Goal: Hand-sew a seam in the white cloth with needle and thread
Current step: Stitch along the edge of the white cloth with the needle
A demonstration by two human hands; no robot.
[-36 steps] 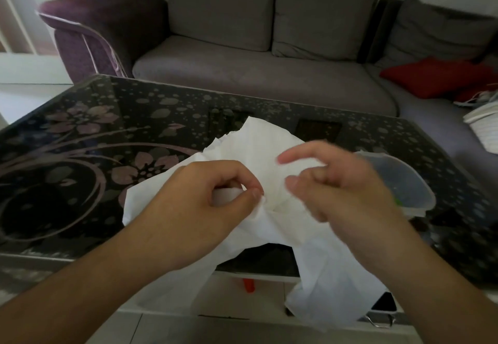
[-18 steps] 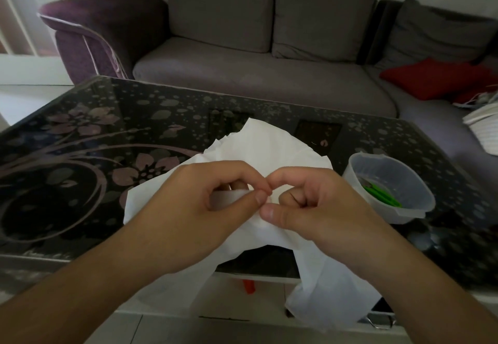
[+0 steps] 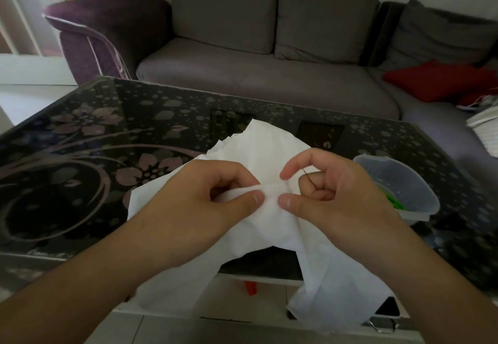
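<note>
Hands meet at near edge of dark floral glass table (image 3: 80, 155): left hand (image 3: 188, 203) pinches crumpled white cloth (image 3: 269, 149) fold; right hand (image 3: 331, 195), fingers curled, thumb on fold, holds thin dark thread (image 3: 310, 179).

We see the left hand (image 3: 188, 198) pinching a fold of the white cloth (image 3: 269, 155). The right hand (image 3: 331, 195) presses its thumb beside it, dark thread (image 3: 310, 179) looping between its fingers.

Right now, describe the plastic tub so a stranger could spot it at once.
Start at the dark glass table with the pink flower print, in front of the grey sofa. On its right side, just beyond the right hand working the white cloth, stands the plastic tub. It is the only container there: translucent, greyish, round, open-topped, with something bright green inside.
</note>
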